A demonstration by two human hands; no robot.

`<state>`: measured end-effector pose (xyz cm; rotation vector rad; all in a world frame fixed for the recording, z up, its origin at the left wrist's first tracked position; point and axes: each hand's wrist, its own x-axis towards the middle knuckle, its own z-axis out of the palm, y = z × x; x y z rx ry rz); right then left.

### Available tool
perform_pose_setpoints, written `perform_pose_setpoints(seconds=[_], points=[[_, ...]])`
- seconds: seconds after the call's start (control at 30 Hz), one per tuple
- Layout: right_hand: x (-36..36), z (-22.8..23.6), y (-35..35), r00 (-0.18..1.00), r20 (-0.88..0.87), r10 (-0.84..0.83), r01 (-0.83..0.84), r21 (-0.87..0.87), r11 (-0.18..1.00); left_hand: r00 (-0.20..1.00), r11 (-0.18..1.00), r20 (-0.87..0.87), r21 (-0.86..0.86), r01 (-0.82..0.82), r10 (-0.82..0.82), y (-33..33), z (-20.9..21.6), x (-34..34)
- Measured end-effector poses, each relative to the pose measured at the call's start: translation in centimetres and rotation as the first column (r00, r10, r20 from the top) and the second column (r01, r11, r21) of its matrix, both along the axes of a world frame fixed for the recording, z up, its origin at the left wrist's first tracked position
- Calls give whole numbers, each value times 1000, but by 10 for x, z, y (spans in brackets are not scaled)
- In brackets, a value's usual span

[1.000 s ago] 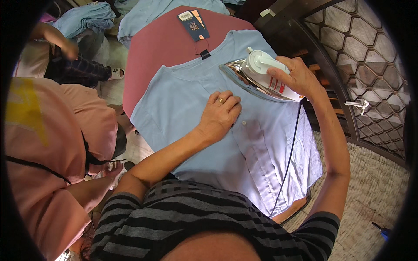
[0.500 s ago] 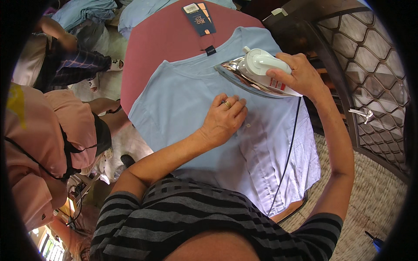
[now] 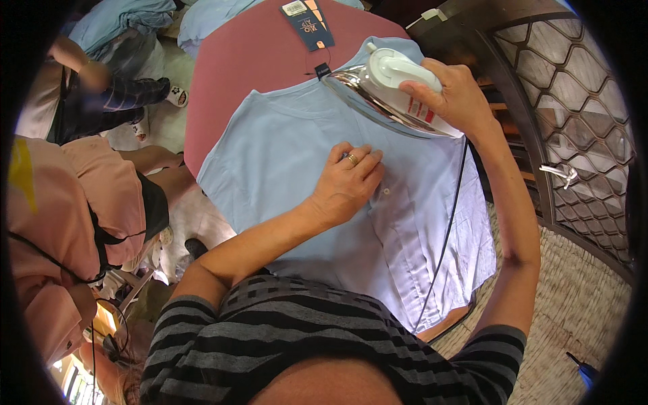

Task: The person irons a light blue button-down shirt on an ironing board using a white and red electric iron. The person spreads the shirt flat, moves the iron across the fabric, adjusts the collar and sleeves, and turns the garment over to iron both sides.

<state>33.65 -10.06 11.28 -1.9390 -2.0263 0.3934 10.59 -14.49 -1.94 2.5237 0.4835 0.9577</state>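
Observation:
A light blue shirt lies spread on a red-covered ironing board. My right hand is wrapped round the handle of a white and silver iron. The iron is over the shirt's upper right part, its tip beside the dark neck label. I cannot tell whether its soleplate fully touches the cloth. My left hand, wearing a ring, rests on the shirt's middle near the button placket. Its fingers are curled and appear to pinch the cloth. A dark hang tag lies beyond the collar, tied on by a string.
The iron's black cord runs down across the shirt's right side. A dark metal lattice gate stands at the right. People in pink clothing and dark checked trousers are at the left. More blue garments lie at the back left.
The iron in my right hand has moved up and slightly left, its tip now by the neck label. The hang tag has shifted a little. My left hand stays in place.

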Motion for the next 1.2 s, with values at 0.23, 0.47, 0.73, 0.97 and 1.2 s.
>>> perform_pose_setpoints(seconds=[0.23, 0.47, 0.73, 0.97, 1.2], points=[[-16, 1, 11, 999, 7, 48, -48, -29, 998, 999, 1000, 28, 1, -16, 16, 1, -5, 2], [-10, 1, -1, 1000, 9, 11, -10, -49, 999, 999, 999, -11, -6, 42, -42, -1, 1, -2], [-15, 5, -12, 999, -36, 3, -5, -60, 998, 996, 996, -12, -17, 88, -88, -13, 3, -8], [-22, 7, -32, 994, -75, -83, 77, -75, 994, 991, 990, -13, -59, 129, -130, -10, 6, -14], [-30, 7, -43, 971, -60, -233, 228, -84, 970, 998, 993, 10, -104, -57, 58, 45, 8, -47]])
